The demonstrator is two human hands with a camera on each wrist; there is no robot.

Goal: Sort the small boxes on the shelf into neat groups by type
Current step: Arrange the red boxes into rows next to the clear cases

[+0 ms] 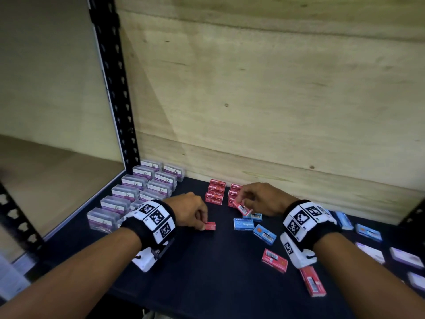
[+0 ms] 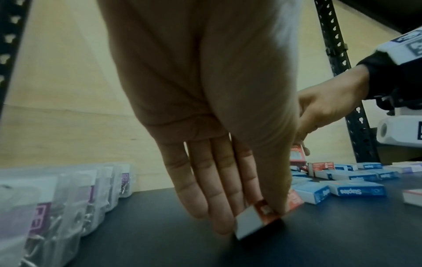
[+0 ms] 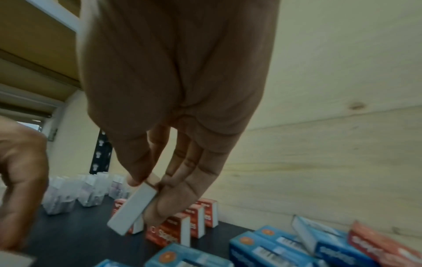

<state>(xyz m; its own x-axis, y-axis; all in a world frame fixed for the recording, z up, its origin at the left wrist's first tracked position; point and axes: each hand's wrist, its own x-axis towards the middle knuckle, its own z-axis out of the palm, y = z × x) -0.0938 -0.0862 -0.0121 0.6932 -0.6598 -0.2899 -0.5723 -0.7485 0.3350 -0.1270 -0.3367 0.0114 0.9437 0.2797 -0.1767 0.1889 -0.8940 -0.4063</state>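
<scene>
My left hand (image 1: 203, 224) pinches a small red staples box (image 1: 210, 226) that lies on the black shelf (image 1: 207, 272); the left wrist view shows thumb and fingers closed on the box's end (image 2: 258, 221). My right hand (image 1: 239, 202) holds a second red box (image 1: 244, 208), tilted, just in front of two short rows of red staples boxes (image 1: 215, 192) by the back wall. In the right wrist view this tilted box (image 3: 132, 209) hangs between thumb and fingers above the red rows (image 3: 182, 227).
Clear paper-clip boxes (image 1: 138, 192) stand in two rows at the left by the black upright (image 1: 115, 88). Blue staples boxes (image 1: 243, 224) lie loose mid-shelf and at the right (image 1: 368, 232). Two red boxes (image 1: 274, 260) lie near the front. White-purple boxes (image 1: 406, 257) sit far right.
</scene>
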